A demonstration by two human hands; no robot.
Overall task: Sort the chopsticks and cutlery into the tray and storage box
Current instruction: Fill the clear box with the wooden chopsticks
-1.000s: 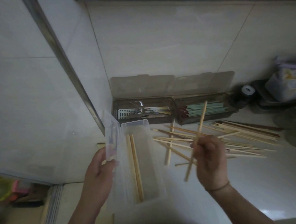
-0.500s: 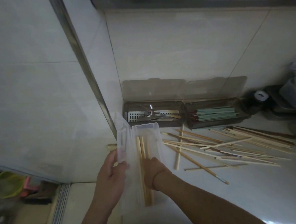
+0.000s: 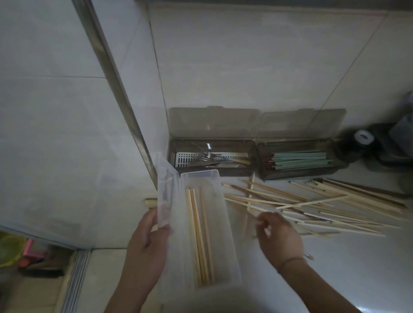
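A clear plastic storage box (image 3: 226, 230) lies lengthwise on the white counter with three wooden chopsticks (image 3: 200, 240) inside. My left hand (image 3: 150, 241) grips its raised lid (image 3: 165, 196) at the left side. To the right, a loose pile of pale wooden chopsticks (image 3: 325, 199) is spread over the counter. My right hand (image 3: 278, 237) is at the pile's near left edge, fingers curled and pinching one chopstick (image 3: 251, 194) there. Against the wall stand two brown trays with open lids: the left tray (image 3: 251, 150) holds forks and cutlery, the right tray (image 3: 299, 173) green chopsticks.
A metal corner strip (image 3: 115, 89) runs down the tiled wall to the box's far left corner. Dark items and a white roll (image 3: 363, 137) crowd the back right. The counter ends at left; the floor below holds a green basin (image 3: 1, 249).
My right hand laid the chopstick it held into the clear box, then moved right to the loose pile. My left hand has stayed on the lid.
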